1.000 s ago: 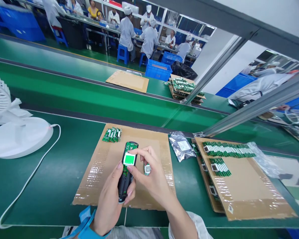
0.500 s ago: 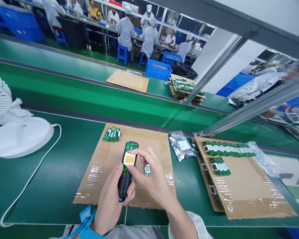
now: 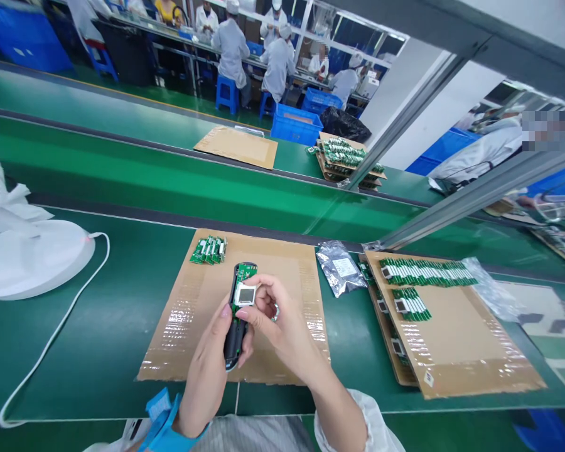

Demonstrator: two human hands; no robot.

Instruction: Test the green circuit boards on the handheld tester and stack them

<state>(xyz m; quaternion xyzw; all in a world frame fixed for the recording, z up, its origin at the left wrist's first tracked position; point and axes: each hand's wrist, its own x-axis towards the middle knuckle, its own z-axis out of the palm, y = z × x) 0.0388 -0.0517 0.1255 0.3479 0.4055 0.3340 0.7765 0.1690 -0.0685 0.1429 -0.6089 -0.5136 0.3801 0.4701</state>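
Observation:
My left hand (image 3: 208, 355) is wrapped round a long black device housing (image 3: 234, 344) with a green circuit board (image 3: 246, 271) in its upper half. A small white-framed display (image 3: 246, 295) with a grey face lies over the board. My right hand (image 3: 282, 329) pinches the display at its right side between thumb and forefinger, and my left thumb reaches its lower left corner. Both hands are above a cardboard sheet (image 3: 287, 251) on the green table. Several small green boards (image 3: 209, 249) stand in a row at its upper left. Another small part shows partly behind my right fingers.
To the right, stacked cardboard sheets (image 3: 466, 339) carry rows of boards (image 3: 428, 272). A silvery bag (image 3: 341, 269) lies between. On the left stand a white fan (image 3: 37, 257) and its cable (image 3: 70, 314). A metal post (image 3: 409, 229) slants across the right. Several people work beyond.
The display has tilted in my right fingers, and its face now looks grey where it looked orange. The housing has turned slightly. The whole view has shifted a little.

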